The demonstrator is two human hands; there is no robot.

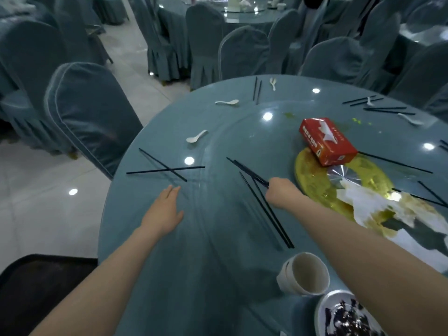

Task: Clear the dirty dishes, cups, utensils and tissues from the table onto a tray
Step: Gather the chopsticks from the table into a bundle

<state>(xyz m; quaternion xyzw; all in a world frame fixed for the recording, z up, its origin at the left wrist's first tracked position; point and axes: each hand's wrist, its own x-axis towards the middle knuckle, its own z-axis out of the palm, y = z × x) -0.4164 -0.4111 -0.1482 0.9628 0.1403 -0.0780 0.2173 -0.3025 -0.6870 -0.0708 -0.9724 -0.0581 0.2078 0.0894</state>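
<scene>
Nearest, at lower right edge: white plate with dark food scraps (339, 314), just beyond it a stack of white paper cups (306, 275) lying on its side, mouth toward camera. Both on round teal glass-topped table (194, 263). Black tray corner (36, 282) at lower left, off the table edge.

Right hand (281, 192) curled, gripping a bundle of black chopsticks (264, 204) near one end; other ends touching the tabletop toward the cups. Left hand (167, 209) flat, fingers straight and together, palm down on the table, holding nothing.

Just past left fingertips: two crossed black chopsticks (167, 169). Beyond those, white ceramic spoon (196, 137); second white spoon (227, 102) farther along the rim; more chopsticks and spoons scattered round the far and right edge.

Centre right: red cardboard tissue box (327, 140), tilted, resting partly on gold-rimmed turntable hub (312, 180). Crumpled stained white tissues (363, 202) spread over the hub's near side, amid yellowish spill.

Teal-covered chairs (89, 112) round the table.
</scene>
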